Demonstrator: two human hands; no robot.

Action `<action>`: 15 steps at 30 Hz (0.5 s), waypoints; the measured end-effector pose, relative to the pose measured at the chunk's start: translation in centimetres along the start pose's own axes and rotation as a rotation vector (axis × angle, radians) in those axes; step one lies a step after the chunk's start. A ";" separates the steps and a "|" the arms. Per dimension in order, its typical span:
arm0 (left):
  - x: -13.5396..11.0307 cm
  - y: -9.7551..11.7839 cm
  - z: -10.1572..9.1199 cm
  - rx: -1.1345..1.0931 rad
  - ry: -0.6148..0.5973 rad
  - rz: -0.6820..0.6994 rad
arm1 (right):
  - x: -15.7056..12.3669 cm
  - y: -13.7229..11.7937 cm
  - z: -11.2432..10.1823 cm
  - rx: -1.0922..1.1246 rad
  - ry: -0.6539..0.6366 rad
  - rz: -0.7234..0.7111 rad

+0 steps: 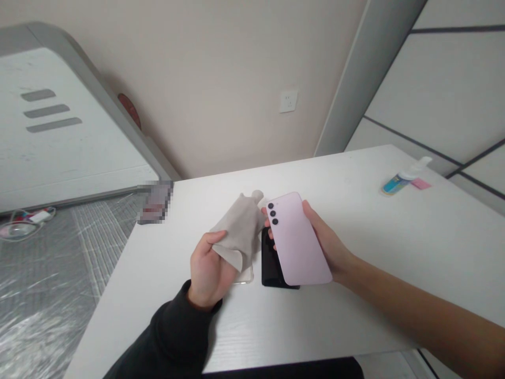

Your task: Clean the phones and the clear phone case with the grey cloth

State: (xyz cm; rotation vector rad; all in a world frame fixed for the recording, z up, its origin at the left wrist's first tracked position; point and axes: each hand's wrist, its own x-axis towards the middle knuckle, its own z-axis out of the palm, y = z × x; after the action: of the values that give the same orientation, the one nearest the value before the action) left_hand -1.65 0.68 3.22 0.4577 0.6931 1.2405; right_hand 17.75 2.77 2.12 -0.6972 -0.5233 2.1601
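Right hand (331, 243) wrapped round the lilac phone (299, 245), left hand (210, 269) pinching the cloth (240, 223); wiping, it seems, which wants cloth against phone!

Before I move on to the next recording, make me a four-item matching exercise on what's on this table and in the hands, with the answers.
Things
1. Lilac phone
2. Bottle with a blue label
3. Grey cloth
4. Glossy black device

Places
A. In the left hand
B. On the white table, partly hidden behind the phone
C. In the right hand
D. Beside a pink piece

Pairs: 1-C, 2-D, 3-A, 4-B
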 end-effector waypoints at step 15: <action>-1.2 -2.3 -0.5 1.224 -0.606 0.421 | -0.2 2.3 -0.9 -0.109 -0.012 0.023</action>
State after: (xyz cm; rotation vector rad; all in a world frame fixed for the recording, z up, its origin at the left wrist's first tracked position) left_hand -0.60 -1.11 1.59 1.9758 0.7796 0.8369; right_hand 17.15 1.33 0.22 -0.7527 -0.6463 2.1716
